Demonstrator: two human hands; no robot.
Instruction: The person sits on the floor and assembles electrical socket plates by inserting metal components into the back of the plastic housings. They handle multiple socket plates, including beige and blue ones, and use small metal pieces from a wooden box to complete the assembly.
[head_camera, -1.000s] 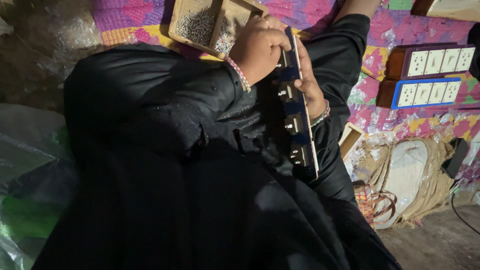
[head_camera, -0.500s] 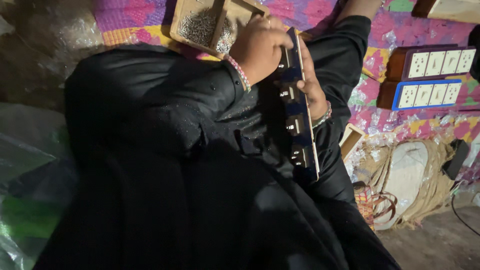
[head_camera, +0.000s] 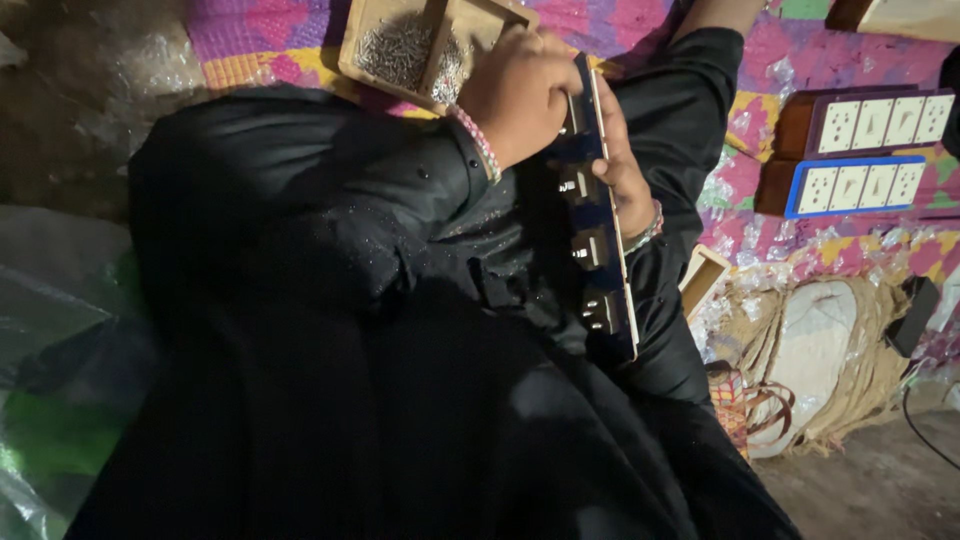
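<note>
Blue-edged switch panel (head_camera: 598, 250) shows its socket backs, held upright.

patterned mat (head_camera: 745, 215), screw tray (head_camera: 375, 70), two socket boards (head_camera: 850, 155)

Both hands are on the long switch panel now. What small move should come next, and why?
Probably take a screw from the wooden tray. The left hand works at the top end of the switch panel, which the right hand steadies from behind. The tray lies just above the left hand, so the reach looks short.
</note>
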